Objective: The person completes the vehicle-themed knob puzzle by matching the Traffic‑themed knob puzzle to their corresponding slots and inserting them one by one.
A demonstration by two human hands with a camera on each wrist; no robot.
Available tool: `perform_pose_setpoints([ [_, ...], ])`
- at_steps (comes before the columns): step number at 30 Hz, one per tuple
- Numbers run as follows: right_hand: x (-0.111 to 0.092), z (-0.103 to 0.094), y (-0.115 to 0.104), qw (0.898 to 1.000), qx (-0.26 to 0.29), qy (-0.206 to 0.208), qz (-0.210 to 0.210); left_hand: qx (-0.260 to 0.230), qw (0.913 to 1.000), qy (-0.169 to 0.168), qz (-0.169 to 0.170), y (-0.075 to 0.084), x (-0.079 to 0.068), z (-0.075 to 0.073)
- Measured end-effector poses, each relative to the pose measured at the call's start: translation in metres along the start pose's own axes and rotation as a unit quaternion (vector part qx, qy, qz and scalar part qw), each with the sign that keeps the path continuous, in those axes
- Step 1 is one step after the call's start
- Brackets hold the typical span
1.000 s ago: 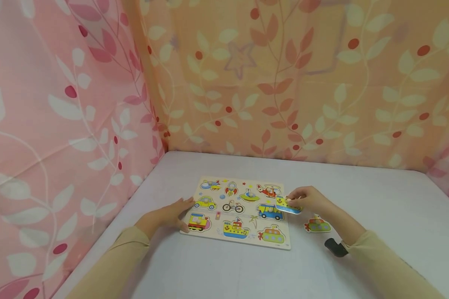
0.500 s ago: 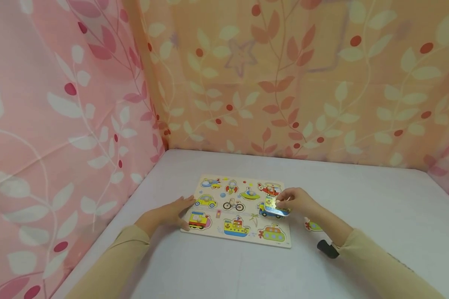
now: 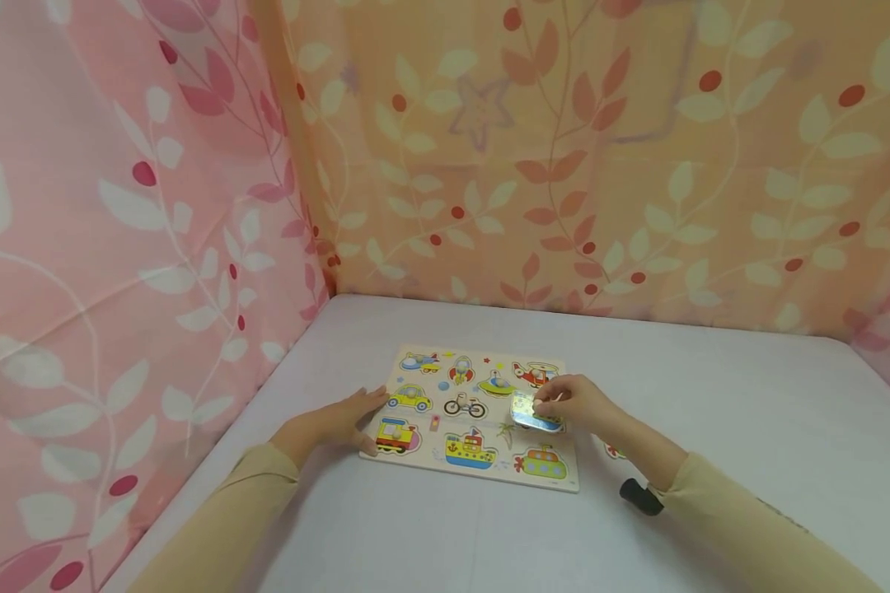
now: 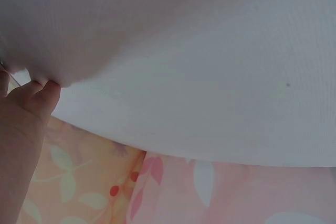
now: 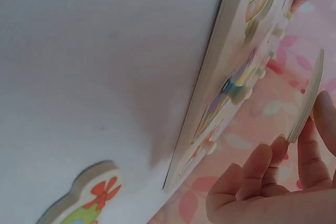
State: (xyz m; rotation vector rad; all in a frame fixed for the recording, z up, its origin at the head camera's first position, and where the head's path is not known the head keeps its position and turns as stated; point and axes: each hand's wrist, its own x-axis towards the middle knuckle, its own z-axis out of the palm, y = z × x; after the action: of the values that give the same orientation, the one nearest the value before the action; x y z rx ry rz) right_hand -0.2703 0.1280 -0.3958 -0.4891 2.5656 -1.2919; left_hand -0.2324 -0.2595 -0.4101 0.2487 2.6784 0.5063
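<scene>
The wooden vehicle puzzle board [image 3: 433, 445] lies flat on the table. Along its left edge rests my left hand [image 3: 334, 422], fingers and thumb spread. My right hand [image 3: 582, 405] pinches a ship puzzle piece [image 3: 522, 412] by its knob and holds it tilted over the bus at the board's right side. Seen edge-on, the thin piece [image 5: 307, 103] stands between thumb and fingers in the right wrist view, off the board. A submarine puzzle piece [image 5: 86, 203] lies on the table right of the board, mostly hidden behind my forearm in the head view.
Knobbed pieces such as the car [image 3: 409, 398] and train [image 3: 395, 435] sit in the board. Flat ship [image 3: 470, 450] and submarine [image 3: 541, 463] pictures show at its front. A black object [image 3: 641, 497] is at my right wrist. Patterned curtains [image 3: 445, 165] border the table.
My right hand has carried the ship piece leftward from the board's right edge to over the bus. My left hand has stayed at the board's left edge.
</scene>
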Motion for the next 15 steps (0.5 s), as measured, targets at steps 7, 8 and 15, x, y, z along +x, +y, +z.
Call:
perform_pose_setpoints([
  [7,0.000,0.010,-0.005,1.000,0.017,-0.013,0.003,0.001,0.9997,0.002,-0.022,0.001,0.003,0.002],
  [8,0.000,0.011,-0.006,1.000,0.019,-0.013,0.002,0.002,0.9997,0.002,-0.023,0.001,0.003,0.002],
  [15,-0.001,0.019,-0.011,1.000,0.021,-0.007,-0.001,0.005,0.9997,0.001,-0.026,0.001,0.003,0.002],
])
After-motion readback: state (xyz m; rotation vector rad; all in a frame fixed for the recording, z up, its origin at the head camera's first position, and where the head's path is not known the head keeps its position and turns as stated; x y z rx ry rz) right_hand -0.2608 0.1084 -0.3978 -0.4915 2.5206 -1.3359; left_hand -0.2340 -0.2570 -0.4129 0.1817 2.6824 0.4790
